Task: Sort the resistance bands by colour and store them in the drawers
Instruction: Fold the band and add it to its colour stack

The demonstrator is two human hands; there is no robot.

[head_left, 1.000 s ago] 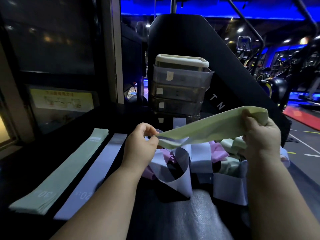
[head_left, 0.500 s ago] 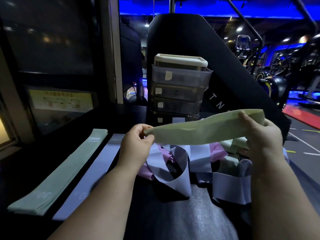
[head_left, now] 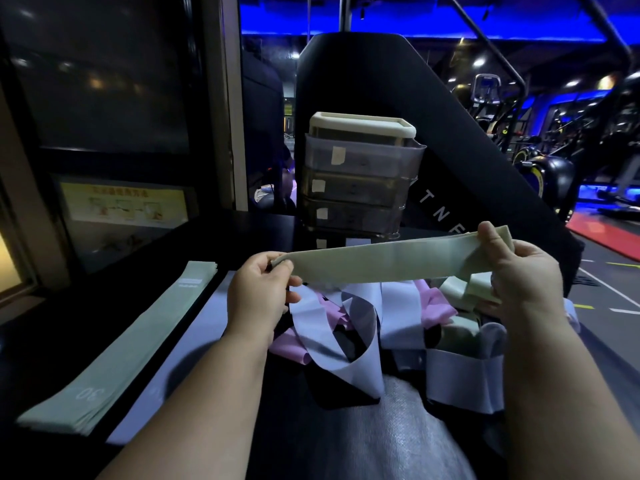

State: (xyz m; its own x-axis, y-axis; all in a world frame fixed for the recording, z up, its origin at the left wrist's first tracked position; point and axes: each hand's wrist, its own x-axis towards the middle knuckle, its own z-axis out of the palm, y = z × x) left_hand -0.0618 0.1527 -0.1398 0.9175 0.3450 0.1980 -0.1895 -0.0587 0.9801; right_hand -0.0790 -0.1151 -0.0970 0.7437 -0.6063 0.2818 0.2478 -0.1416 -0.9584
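One pale green flat rubber resistance band (head_left: 381,259) is held taut, pinched by left hand (head_left: 258,294) and right hand (head_left: 519,271), above a tangled pile of lilac, pink and green bands (head_left: 363,317).

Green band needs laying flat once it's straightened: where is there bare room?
Bare dark table lies between the green stack, the lilac stack and the drawer unit. The tangled pile under the green band is crowded.

Two hands (head_left: 258,292), two flat stacks (head_left: 114,355), one drawer unit (head_left: 360,178)
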